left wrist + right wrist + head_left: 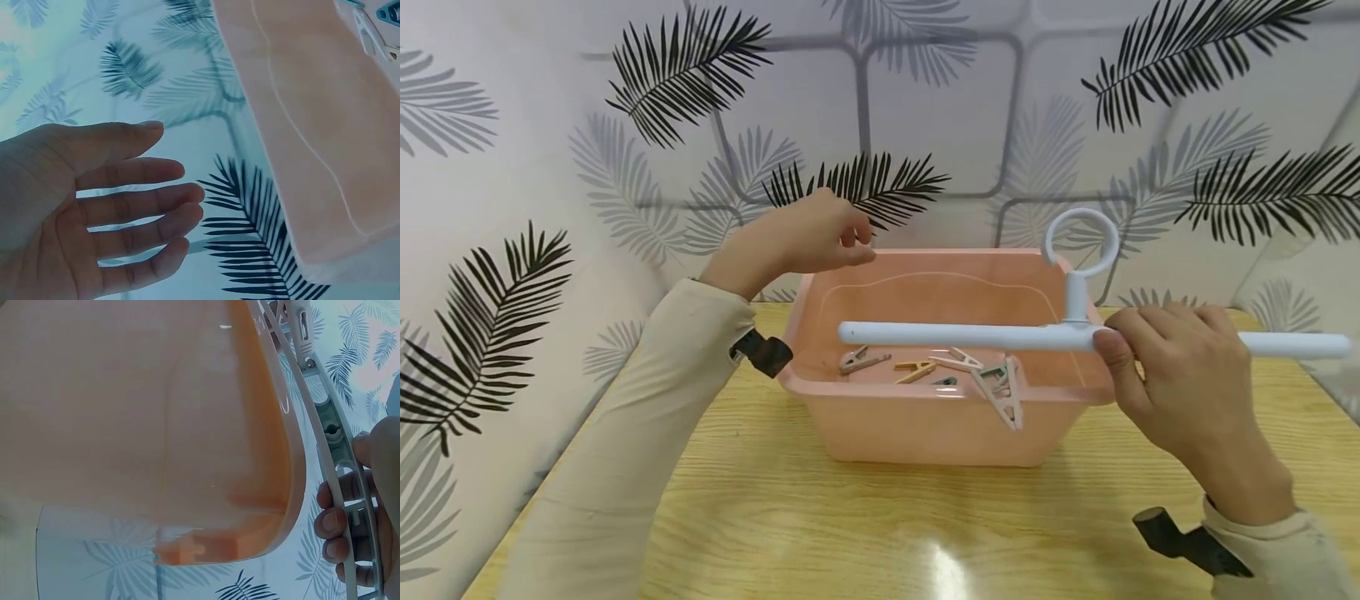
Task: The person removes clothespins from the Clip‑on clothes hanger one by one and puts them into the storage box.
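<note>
My right hand [1187, 375] grips a light blue clip hanger [962, 335], with a bar and a ring-shaped hook, above a pink plastic basin [925, 429]. In the right wrist view, fingers curl round the hanger's ribbed underside [334, 434]. Below the bar, a pale pink clothespin [1011, 400] overlaps the basin's front rim; whether it is clipped on cannot be told. My left hand [823, 233] is over the basin's back left corner, fingers loosely bent and holding nothing. Inside the basin lie several clothespins, including a yellow one [916, 371] and a brownish one [865, 360].
The basin stands on a wood-grain table [760, 500]. Behind and to the left rises a leaf-patterned covering [925, 108]. A black camera is strapped to each wrist.
</note>
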The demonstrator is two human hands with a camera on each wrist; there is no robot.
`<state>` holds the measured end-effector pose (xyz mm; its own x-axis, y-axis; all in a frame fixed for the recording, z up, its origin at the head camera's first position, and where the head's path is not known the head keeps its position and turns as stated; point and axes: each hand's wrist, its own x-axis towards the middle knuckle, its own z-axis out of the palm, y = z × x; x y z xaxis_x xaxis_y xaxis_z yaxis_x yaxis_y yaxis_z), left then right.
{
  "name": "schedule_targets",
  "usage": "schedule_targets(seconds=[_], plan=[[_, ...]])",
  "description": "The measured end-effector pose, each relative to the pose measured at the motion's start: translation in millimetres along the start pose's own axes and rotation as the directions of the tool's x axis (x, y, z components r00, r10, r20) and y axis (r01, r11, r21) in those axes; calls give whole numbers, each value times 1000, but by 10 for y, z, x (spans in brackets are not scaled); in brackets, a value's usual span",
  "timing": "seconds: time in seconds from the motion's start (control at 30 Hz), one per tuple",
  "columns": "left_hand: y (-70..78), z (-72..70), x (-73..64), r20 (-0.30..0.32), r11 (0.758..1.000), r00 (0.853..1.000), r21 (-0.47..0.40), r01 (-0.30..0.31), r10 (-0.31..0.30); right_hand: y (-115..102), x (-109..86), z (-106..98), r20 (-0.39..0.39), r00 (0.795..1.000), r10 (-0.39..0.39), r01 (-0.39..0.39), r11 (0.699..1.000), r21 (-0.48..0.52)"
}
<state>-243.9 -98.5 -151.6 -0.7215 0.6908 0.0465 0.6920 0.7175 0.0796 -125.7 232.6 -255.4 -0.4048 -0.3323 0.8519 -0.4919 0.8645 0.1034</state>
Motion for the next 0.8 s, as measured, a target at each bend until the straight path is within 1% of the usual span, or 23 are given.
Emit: schedule_targets(seconds=[0.03,0.07,0.1,0.13,0.17,0.2,0.23,0.27,0.33,0.37,0.4,0.43,0.5,0.57,0.6,0.67,0.7,0.73,0.77,0.8], plan=[[14,-3,-51,-31,1000,999,-9,-10,10,-3,-3,3,0,1000,0,0,1000,2],[38,-5,-108,-64,1000,998,-20,-3,2,-7,-6,6,2,1000,1,-1,1000,4],[66,0,-168,-109,999,994,-36,3,-7,-10,-10,5,12,1000,3,-3,1000,4],[102,11,-233,-165,998,986,-58,16,-25,-15,-12,6,14,1000,5,-5,1000,7],[140,33,-297,-222,995,974,-88,35,-54,-19,-12,9,15,1000,6,-6,1000,10],[181,61,-361,-283,992,956,-121,47,-80,-23,-12,8,22,1000,5,-5,1000,9],[223,101,-424,-344,985,933,-165,56,-111,-28,-11,9,29,1000,2,-3,1000,9],[272,143,-485,-401,976,905,-210,60,-142,-33,-10,10,36,999,-1,1,1000,7],[364,242,-580,-507,962,846,-272,24,-165,-42,-7,16,38,999,-8,8,1000,8],[410,293,-617,-549,957,820,-290,-7,-161,-45,-8,17,42,999,-10,10,1000,7],[456,340,-650,-589,953,795,-299,-49,-144,-47,-9,16,48,999,-11,11,1000,5],[502,382,-682,-621,949,774,-303,-91,-124,-49,-10,20,44,999,-12,11,1000,5],[588,457,-746,-671,944,738,-284,-170,-70,-51,-11,27,35,999,-12,11,1000,8],[664,525,-812,-703,935,711,-265,-235,-20,-55,-11,39,22,1000,-11,10,1000,14],[702,555,-844,-713,931,701,-255,-263,2,-56,-11,42,15,1000,-10,10,1000,19],[774,618,-895,-721,923,691,-240,-301,38,-60,-9,50,0,1000,-9,9,1000,27],[808,655,-912,-722,918,690,-237,-318,52,-63,-6,51,-6,1000,-8,8,999,31],[843,692,-922,-715,912,696,-242,-332,64,-66,-2,51,-13,1000,-5,5,999,35],[879,733,-927,-699,901,711,-261,-347,72,-69,2,47,-14,1000,-3,4,999,34],[914,779,-926,-674,888,735,-291,-356,74,-72,7,43,-18,1000,0,1,999,38]])
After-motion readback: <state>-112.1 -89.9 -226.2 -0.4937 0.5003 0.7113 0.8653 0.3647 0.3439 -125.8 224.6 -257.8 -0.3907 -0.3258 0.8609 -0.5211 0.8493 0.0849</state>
